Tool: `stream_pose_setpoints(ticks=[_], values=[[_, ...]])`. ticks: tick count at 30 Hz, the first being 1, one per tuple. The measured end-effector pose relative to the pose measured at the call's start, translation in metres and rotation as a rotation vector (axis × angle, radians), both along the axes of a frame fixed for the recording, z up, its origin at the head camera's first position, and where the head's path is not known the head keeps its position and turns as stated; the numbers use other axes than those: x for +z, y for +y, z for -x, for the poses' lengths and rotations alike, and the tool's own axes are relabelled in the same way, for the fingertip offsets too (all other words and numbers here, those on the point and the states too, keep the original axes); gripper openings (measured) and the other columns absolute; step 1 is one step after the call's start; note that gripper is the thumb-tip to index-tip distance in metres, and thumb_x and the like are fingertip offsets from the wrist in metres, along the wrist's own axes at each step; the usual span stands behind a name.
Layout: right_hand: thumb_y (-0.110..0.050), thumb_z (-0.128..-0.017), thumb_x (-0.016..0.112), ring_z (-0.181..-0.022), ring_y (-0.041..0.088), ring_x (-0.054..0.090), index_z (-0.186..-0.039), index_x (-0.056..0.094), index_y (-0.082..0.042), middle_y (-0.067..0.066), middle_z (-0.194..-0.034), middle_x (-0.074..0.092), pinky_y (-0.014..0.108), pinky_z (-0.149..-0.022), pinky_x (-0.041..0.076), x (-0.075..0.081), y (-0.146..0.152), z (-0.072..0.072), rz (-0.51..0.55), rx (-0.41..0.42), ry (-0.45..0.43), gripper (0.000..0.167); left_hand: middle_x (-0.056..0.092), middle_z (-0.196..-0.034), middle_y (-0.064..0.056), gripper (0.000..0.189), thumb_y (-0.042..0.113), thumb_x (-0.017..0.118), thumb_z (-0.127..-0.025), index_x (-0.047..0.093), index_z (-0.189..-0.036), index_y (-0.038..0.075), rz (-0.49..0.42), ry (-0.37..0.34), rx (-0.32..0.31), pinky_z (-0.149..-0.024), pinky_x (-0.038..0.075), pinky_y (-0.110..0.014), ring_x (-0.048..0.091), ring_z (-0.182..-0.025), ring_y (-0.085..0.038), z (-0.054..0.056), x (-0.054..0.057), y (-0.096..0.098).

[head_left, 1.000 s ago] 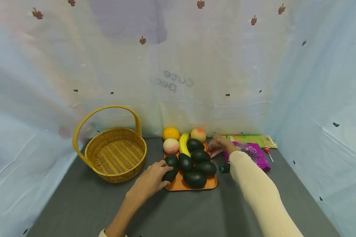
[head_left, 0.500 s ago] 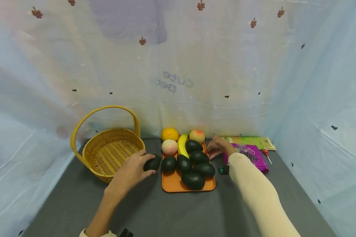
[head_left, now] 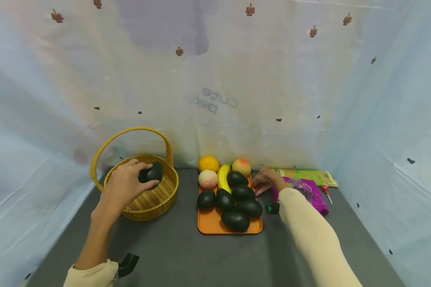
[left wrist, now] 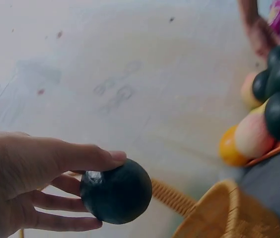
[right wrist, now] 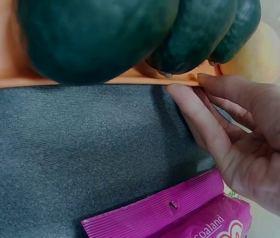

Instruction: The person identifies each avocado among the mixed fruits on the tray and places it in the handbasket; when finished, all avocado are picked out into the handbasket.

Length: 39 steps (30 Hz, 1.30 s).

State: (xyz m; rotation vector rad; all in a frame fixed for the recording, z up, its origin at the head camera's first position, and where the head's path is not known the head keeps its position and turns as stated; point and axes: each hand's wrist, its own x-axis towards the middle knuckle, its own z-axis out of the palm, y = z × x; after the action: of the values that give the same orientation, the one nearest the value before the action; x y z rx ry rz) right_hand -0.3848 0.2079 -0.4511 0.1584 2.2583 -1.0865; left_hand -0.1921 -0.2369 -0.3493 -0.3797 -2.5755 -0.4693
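Observation:
My left hand (head_left: 122,185) grips a dark green avocado (head_left: 155,172) between thumb and fingers, above the wicker basket (head_left: 143,215). In the left wrist view, the thumb lies over the top of the avocado (left wrist: 120,193). At the right edge of the orange tray (head_left: 210,226), my right hand (head_left: 267,181) pinches the rim with thumb and finger. Several avocados (head_left: 236,221) lie on the tray's near part. Behind them are a banana (head_left: 223,179), a speckled pink peach (head_left: 208,179), another peach (head_left: 242,166) and an orange (head_left: 208,164).
Right of the tray lie a purple packet (head_left: 309,194), a long green packet (head_left: 309,175) and a small red-headed stick (head_left: 325,190). The basket's tall handle (head_left: 141,128) arches over its opening. A pale curtain (head_left: 237,131) closes off the back and sides.
My left hand has lifted an avocado off the tray's near left and carried it left to above the basket. The right hand has stayed at the tray's edge.

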Motion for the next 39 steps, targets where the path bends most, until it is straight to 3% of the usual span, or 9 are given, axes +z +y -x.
stream_pose_setpoints(ticks=[5, 11, 15, 21, 25, 32, 39], values=[[-0.006, -0.095, 0.074, -0.076, 0.021, 0.081, -0.102, 0.078, 0.004, 0.01, -0.08, 0.078, 0.036, -0.079, 0.067, -0.003, -0.001, 0.0, -0.048, 0.016, 0.02, 0.013, 0.07, -0.104, -0.028, 0.053, 0.026, 0.093, -0.078, 0.076, -0.117, -0.005, 0.008, 0.013, 0.065, -0.056, 0.055, -0.045, 0.06, -0.059, -0.026, 0.013, 0.006, -0.028], [-0.007, -0.095, 0.075, -0.078, 0.024, 0.082, -0.099, 0.079, 0.004, 0.013, -0.082, 0.079, 0.038, -0.083, 0.066, -0.003, -0.005, 0.001, -0.062, 0.017, 0.032, 0.012, 0.066, -0.107, -0.036, 0.05, 0.018, 0.092, -0.079, 0.074, -0.116, -0.01, -0.072, 0.015, 0.191, -0.07, 0.058, -0.061, 0.065, -0.083, -0.05, 0.027, -0.002, -0.047], [-0.005, -0.095, 0.074, -0.076, 0.024, 0.081, -0.101, 0.078, 0.005, 0.012, -0.08, 0.078, 0.039, -0.083, 0.065, -0.003, -0.005, 0.001, -0.047, 0.002, 0.03, 0.013, 0.065, -0.112, -0.039, 0.049, 0.013, 0.09, -0.08, 0.072, -0.116, -0.013, -0.093, 0.0, 0.239, -0.075, 0.058, -0.065, 0.065, -0.095, -0.056, 0.04, -0.012, -0.054], [-0.002, -0.095, 0.072, -0.071, 0.022, 0.08, -0.097, 0.078, 0.006, 0.015, -0.081, 0.078, 0.035, -0.076, 0.067, 0.005, -0.003, 0.0, -0.007, 0.008, 0.003, 0.01, 0.065, -0.113, -0.04, 0.046, 0.01, 0.086, -0.084, 0.069, -0.119, -0.015, -0.096, -0.128, 0.228, -0.075, 0.06, -0.061, 0.066, -0.096, -0.055, 0.067, -0.028, -0.06], [-0.002, -0.095, 0.072, -0.073, 0.023, 0.081, -0.101, 0.078, 0.007, 0.016, -0.084, 0.079, 0.037, -0.078, 0.067, 0.006, -0.002, 0.0, -0.004, 0.006, 0.001, 0.012, 0.066, -0.115, -0.04, 0.047, 0.005, 0.086, -0.083, 0.067, -0.121, -0.017, -0.064, -0.197, 0.24, -0.077, 0.06, -0.059, 0.067, -0.096, -0.054, 0.079, -0.04, -0.066], [-0.001, -0.095, 0.072, -0.077, 0.027, 0.081, -0.109, 0.076, 0.011, 0.018, -0.086, 0.079, 0.042, -0.082, 0.066, 0.003, 0.001, -0.001, -0.025, -0.014, 0.027, 0.019, 0.063, -0.12, -0.041, 0.049, 0.0, 0.085, -0.083, 0.065, -0.126, -0.016, -0.072, -0.28, 0.259, -0.063, 0.062, -0.051, 0.069, -0.093, -0.053, 0.086, -0.063, -0.066], [-0.002, -0.095, 0.074, -0.07, 0.022, 0.08, -0.103, 0.078, 0.008, 0.012, -0.078, 0.076, 0.039, -0.079, 0.066, -0.002, 0.0, 0.001, -0.01, -0.037, 0.01, 0.013, 0.066, -0.112, -0.04, 0.041, -0.007, 0.082, -0.082, 0.066, -0.118, -0.015, -0.088, -0.239, 0.257, -0.068, 0.061, -0.057, 0.068, -0.086, -0.053, 0.087, -0.084, -0.072]])
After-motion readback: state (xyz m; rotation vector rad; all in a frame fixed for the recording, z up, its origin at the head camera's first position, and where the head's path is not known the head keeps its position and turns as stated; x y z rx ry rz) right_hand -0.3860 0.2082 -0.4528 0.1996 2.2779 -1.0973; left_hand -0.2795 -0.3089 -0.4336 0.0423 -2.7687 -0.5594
